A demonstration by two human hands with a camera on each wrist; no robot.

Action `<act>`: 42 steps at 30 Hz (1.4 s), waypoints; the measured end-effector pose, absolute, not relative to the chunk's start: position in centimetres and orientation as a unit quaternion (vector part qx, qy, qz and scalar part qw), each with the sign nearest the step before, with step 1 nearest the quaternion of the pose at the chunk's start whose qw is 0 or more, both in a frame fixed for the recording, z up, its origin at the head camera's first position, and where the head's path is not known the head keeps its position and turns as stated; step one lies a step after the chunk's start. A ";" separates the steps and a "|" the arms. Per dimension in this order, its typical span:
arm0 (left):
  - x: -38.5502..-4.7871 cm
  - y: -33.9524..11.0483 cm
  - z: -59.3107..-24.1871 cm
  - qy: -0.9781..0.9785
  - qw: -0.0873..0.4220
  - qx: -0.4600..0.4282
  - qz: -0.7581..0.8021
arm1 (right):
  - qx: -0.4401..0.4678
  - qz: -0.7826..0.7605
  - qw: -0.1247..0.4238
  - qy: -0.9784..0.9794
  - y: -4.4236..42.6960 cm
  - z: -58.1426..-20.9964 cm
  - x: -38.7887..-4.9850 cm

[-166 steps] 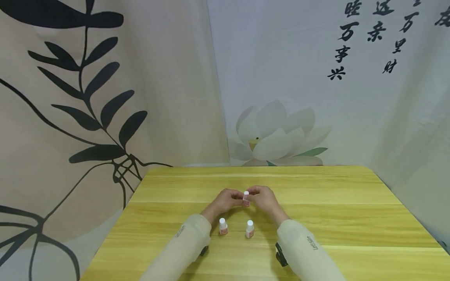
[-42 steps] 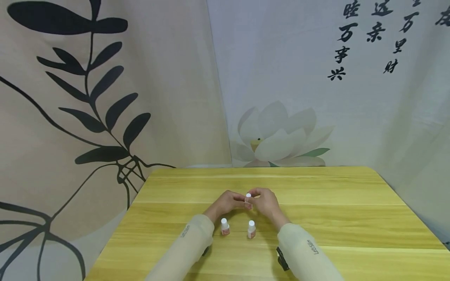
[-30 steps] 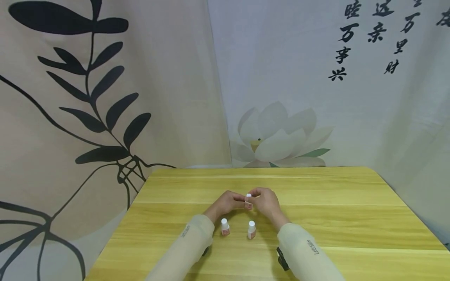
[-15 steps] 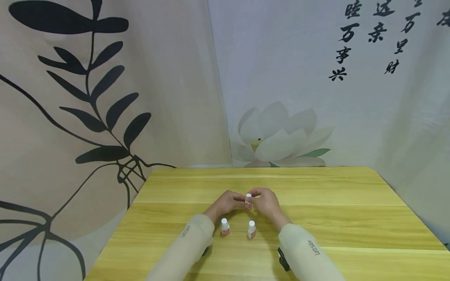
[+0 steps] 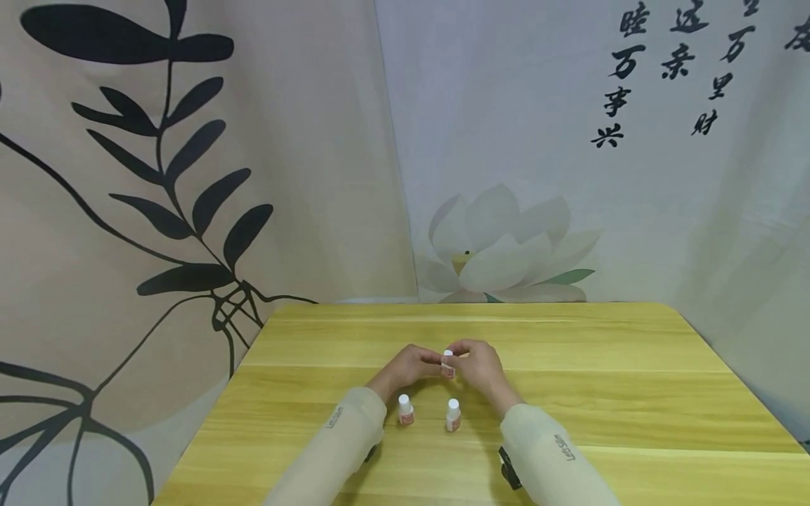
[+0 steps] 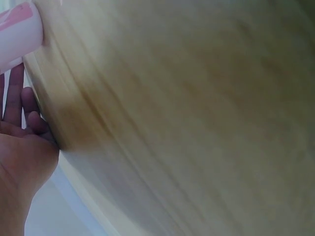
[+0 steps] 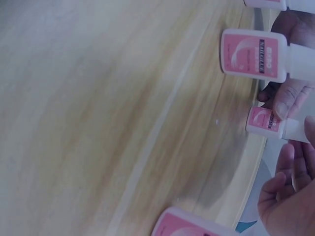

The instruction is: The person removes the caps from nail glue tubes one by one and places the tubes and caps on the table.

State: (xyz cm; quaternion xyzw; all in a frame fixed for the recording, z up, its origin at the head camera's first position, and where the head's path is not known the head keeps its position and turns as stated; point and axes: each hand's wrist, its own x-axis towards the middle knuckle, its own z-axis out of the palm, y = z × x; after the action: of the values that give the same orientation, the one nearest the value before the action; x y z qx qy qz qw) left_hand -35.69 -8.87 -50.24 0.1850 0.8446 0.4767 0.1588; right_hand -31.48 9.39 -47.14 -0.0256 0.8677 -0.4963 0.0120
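At the middle of the table, my left hand (image 5: 410, 365) pinches the body of a small white nail glue bottle (image 7: 263, 122) with a pink label. Its thumb lies on the label in the right wrist view. My right hand (image 5: 479, 365) holds the same bottle at its white cap (image 5: 448, 353) with thumb and fingers. The bottle stands upright at the table surface. Closer to me, two more capped nail glue bottles (image 5: 406, 410) (image 5: 453, 415) stand upright between my forearms. In the left wrist view, only part of my left hand (image 6: 24, 152) shows.
The wooden table (image 5: 601, 393) ends at a hanging cloth (image 5: 316, 176) printed with leaves, a lotus and writing. Another bottle (image 7: 187, 225) is cut off at the bottom of the right wrist view. A dark wrist device (image 5: 509, 469) sits under my right sleeve.
Since the oldest frame, the head view has shifted slightly. Both hands stay on the same bottle, with barely any finger movement visible, and the two standing bottles keep their places.
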 end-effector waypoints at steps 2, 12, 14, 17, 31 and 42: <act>-35.7 -8.9 -50.2 0.847 0.160 0.182 0.473 | -0.027 -0.497 0.014 0.867 9.4 -47.2 -31.4; -35.8 -8.8 -50.5 0.843 0.152 0.182 0.483 | -0.026 -0.486 0.003 0.874 9.3 -47.6 -31.7; -35.8 -8.8 -50.5 0.842 0.151 0.185 0.484 | -0.021 -0.482 0.001 0.876 9.3 -47.5 -31.8; -35.8 -8.8 -50.5 0.843 0.153 0.187 0.481 | -0.015 -0.482 0.003 0.876 9.3 -47.4 -31.8; -35.8 -8.8 -50.5 0.845 0.147 0.188 0.478 | -0.017 -0.499 0.011 0.866 9.3 -47.5 -31.7; -35.8 -8.9 -50.3 0.844 0.156 0.187 0.478 | -0.007 -0.527 0.005 0.850 9.2 -47.6 -31.5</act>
State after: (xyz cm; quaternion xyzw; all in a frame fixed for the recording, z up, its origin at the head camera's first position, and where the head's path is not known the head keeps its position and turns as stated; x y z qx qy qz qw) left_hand -35.82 -8.87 -50.28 0.1867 0.8441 0.4777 0.1560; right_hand -31.55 9.19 -47.63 -0.0072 0.8500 -0.5267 0.0054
